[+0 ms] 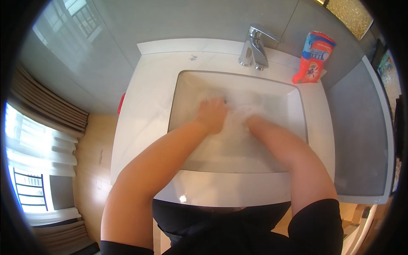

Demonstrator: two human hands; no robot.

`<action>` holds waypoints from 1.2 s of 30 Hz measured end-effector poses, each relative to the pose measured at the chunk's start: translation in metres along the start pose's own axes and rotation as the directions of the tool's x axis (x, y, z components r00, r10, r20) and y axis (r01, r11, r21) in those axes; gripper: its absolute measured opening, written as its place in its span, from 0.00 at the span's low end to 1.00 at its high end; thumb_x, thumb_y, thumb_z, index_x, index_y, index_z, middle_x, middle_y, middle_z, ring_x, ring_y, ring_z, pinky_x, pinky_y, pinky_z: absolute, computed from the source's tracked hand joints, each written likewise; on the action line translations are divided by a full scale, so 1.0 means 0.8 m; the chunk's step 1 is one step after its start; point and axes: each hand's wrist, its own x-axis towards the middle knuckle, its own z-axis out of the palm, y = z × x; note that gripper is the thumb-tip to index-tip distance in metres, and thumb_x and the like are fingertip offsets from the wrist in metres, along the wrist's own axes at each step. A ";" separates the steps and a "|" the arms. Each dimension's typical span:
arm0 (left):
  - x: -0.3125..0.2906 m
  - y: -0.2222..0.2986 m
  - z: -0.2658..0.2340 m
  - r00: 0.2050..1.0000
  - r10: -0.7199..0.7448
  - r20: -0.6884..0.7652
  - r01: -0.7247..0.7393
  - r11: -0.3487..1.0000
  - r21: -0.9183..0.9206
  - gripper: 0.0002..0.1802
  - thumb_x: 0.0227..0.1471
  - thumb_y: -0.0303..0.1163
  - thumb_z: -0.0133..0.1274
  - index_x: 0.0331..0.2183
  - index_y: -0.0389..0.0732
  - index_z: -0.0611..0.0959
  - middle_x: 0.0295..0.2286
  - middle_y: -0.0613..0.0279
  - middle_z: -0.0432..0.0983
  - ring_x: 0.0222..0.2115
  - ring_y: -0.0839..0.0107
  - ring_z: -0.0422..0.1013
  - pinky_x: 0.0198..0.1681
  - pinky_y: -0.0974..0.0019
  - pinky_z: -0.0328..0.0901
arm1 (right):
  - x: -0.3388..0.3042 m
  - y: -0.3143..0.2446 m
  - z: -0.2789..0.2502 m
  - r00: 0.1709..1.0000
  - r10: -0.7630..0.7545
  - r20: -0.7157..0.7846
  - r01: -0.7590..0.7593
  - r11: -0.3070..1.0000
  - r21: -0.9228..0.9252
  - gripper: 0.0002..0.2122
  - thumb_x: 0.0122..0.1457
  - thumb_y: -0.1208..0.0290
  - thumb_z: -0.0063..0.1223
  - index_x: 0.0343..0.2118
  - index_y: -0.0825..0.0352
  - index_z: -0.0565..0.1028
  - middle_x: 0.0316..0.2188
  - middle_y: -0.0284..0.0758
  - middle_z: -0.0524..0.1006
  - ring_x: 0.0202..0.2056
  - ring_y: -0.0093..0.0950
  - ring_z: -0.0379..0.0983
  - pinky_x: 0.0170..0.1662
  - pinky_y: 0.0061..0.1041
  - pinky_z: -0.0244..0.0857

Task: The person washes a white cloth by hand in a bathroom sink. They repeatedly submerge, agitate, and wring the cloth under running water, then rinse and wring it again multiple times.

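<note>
Both my hands are down in a white rectangular sink (199,166) holding cloudy, sudsy water (221,151). My left hand (213,112) is left of the basin's middle, palm down. Its fingers are smeared by motion and water, so their pose is unclear. A small dark spot shows beside it, too blurred to name. My right hand (251,122) dips into whitish foam (245,109) just to the right; below the wrist it is almost wholly hidden. Whether either hand grips anything cannot be seen.
Behind the basin a chrome faucet (255,46) stands on the white marbled countertop (148,102). An orange and blue detergent pouch (313,57) is upright at the back right corner. A grey framed panel (361,136) borders the right side. Left are curtains (46,100) and a window.
</note>
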 end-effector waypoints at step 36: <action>-0.014 0.040 -0.042 0.958 -0.096 0.269 0.239 -0.247 -0.939 0.44 0.58 0.69 0.33 0.66 0.52 0.54 0.65 0.56 0.49 0.65 0.49 0.46 0.58 0.29 0.53 | -0.170 -0.059 -0.071 0.636 0.238 -0.734 0.644 0.362 0.674 0.20 0.42 0.90 0.40 0.39 0.71 0.75 0.33 0.40 0.78 0.36 0.27 0.75 0.36 0.27 0.70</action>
